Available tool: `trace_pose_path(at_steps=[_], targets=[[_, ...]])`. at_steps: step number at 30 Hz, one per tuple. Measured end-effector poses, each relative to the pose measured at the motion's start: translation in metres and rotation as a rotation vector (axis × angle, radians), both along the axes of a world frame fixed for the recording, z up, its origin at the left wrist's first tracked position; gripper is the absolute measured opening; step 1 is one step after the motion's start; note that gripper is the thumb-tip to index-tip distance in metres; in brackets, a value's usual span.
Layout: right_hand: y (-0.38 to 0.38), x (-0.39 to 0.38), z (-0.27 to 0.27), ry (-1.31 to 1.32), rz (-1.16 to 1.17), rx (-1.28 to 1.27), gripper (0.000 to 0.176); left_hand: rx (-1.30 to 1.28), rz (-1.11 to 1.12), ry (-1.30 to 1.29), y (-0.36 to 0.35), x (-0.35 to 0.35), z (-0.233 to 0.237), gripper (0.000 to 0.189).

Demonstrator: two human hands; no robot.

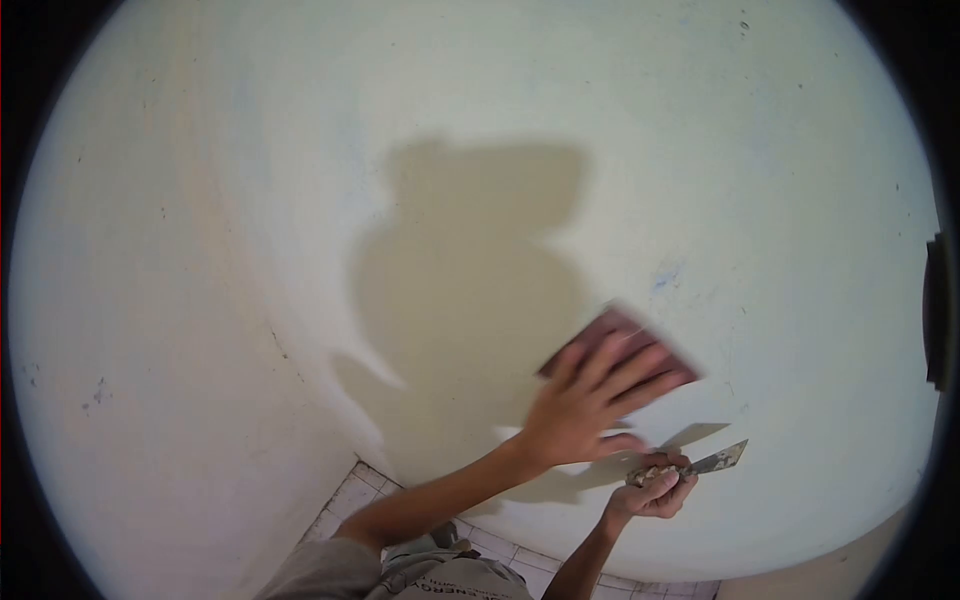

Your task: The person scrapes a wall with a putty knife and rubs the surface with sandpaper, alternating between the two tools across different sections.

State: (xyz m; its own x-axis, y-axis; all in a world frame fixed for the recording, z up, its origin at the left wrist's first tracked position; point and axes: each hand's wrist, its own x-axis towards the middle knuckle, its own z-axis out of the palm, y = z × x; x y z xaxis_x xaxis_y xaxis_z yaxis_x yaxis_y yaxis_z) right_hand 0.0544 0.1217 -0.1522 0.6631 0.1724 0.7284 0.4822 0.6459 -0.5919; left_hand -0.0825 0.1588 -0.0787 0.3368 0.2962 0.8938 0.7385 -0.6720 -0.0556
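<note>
My left hand (585, 405) is spread against a dark reddish-brown sheet of sandpaper (625, 335), pressing it to the pale wall (780, 200) with fingers stretched over it. Motion blurs both the fingertips and the sheet. Lower and to the right, my right hand (662, 487) is closed round the handle of a putty knife (722, 458). Its stained metal blade points up and to the right, close to the wall. The knife's handle is mostly hidden in my fingers.
A large shadow (470, 240) falls on the wall left of the sandpaper. Bluish marks (666, 277) and small specks dot the surface. Another wall (150, 400) meets it at the left, above a tiled floor (355, 492). A dark object (936, 310) stands at the right edge.
</note>
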Motion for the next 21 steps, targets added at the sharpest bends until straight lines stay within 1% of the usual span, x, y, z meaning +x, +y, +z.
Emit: trace_pose_path(at_steps=[1, 2, 3, 4, 5, 6, 7, 8, 9, 10, 12, 13, 14, 16, 17, 18, 19, 21], targets=[[-0.005, 0.005, 0.001, -0.056, 0.008, -0.034, 0.035, -0.01, 0.065, -0.002, 0.007, -0.019, -0.031, 0.092], [-0.009, 0.009, 0.003, -0.11, 0.005, -0.058, 0.035, 0.03, 0.177, -0.09, 0.017, -0.043, -0.057, 0.087], [-0.015, 0.012, 0.004, -0.12, 0.031, -0.108, 0.035, 0.075, 0.217, -0.147, 0.025, -0.074, -0.056, 0.083], [-0.015, 0.013, 0.003, -0.126, 0.036, -0.12, 0.037, 0.104, 0.226, -0.188, 0.034, -0.098, -0.041, 0.082], [-0.018, 0.015, 0.001, -0.129, 0.048, -0.138, 0.038, 0.093, 0.234, -0.221, 0.029, -0.113, -0.006, 0.087], [-0.019, 0.015, 0.002, -0.135, 0.064, -0.16, 0.039, 0.143, 0.241, -0.284, 0.026, -0.122, 0.039, 0.092], [-0.021, 0.016, 0.001, -0.078, 0.112, -0.174, 0.041, 0.239, 0.244, -0.364, 0.033, -0.125, 0.077, 0.093], [-0.025, 0.011, 0.003, -0.029, 0.159, -0.197, 0.042, 0.283, 0.245, -0.39, 0.037, -0.129, 0.111, 0.093], [-0.028, 0.005, 0.007, 0.017, 0.205, -0.222, 0.044, 0.327, 0.249, -0.419, 0.038, -0.13, 0.135, 0.094], [-0.028, 0.0, 0.012, 0.035, 0.195, -0.209, 0.044, 0.316, 0.303, -0.443, 0.039, -0.121, 0.143, 0.096], [-0.023, -0.013, 0.017, 0.087, 0.179, -0.168, 0.044, 0.289, 0.289, -0.348, 0.036, -0.113, 0.123, 0.098], [-0.017, -0.01, 0.009, 0.094, 0.176, -0.145, 0.043, 0.203, 0.272, -0.294, 0.032, -0.103, 0.095, 0.097], [-0.011, -0.007, 0.001, 0.096, 0.187, -0.152, 0.041, 0.117, 0.248, -0.238, 0.029, -0.089, 0.053, 0.096], [-0.016, -0.005, 0.001, 0.072, 0.17, -0.169, 0.039, 0.013, 0.278, -0.099, 0.024, -0.097, -0.036, 0.093], [-0.021, -0.003, 0.002, 0.051, 0.154, -0.204, 0.039, 0.02, 0.28, -0.126, 0.03, -0.115, -0.065, 0.092], [-0.023, 0.006, 0.001, -0.004, 0.136, -0.23, 0.038, 0.031, 0.286, -0.15, 0.033, -0.13, -0.081, 0.091], [-0.027, 0.014, 0.0, -0.059, 0.122, -0.259, 0.038, 0.087, 0.298, -0.246, 0.037, -0.146, -0.058, 0.091], [-0.035, 0.011, 0.011, -0.155, 0.079, -0.32, 0.038, 0.165, 0.298, -0.471, 0.053, -0.188, 0.028, 0.092]])
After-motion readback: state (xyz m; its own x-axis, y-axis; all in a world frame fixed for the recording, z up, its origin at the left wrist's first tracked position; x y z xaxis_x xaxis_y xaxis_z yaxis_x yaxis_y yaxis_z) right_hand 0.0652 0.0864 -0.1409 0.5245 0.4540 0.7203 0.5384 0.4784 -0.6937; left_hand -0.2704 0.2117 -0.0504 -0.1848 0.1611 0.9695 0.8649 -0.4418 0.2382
